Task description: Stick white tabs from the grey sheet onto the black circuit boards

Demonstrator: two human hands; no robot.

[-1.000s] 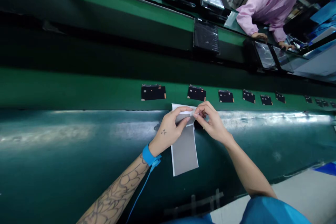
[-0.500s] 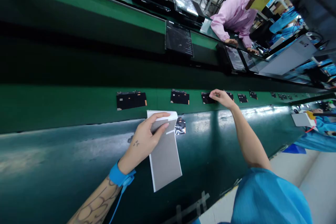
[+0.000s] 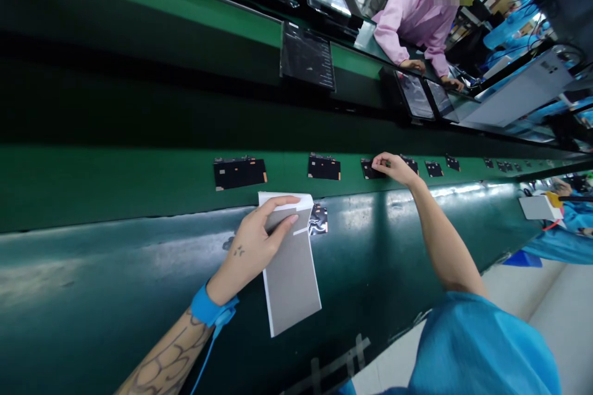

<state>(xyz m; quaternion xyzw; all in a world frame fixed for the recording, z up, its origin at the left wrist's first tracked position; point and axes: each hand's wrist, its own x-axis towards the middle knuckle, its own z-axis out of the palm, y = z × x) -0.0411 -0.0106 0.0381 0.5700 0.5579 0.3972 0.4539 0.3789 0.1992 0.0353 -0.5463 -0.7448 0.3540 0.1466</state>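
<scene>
Clamping grey sheet (image 3: 294, 287) at far end in left hand (image 3: 252, 245), over near bench (image 3: 130, 284); probably light, creasable, best held by edges; holding right hand (image 3: 393, 168) at far black board (image 3: 367, 170), cannot tell whether gripping

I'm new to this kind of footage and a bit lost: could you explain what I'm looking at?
There is no robot here, only a person's bare left hand and right hand. One camera, worn on the person's head, looks forward and down at them. The left hand, with a blue wristband at the wrist, holds a grey sheet with white edges near its top. The right hand is at a flat black piece on a green strip; whether it grips that piece is unclear. More such pieces lie along the strip. Beyond it is a co-worker in pink.
</scene>
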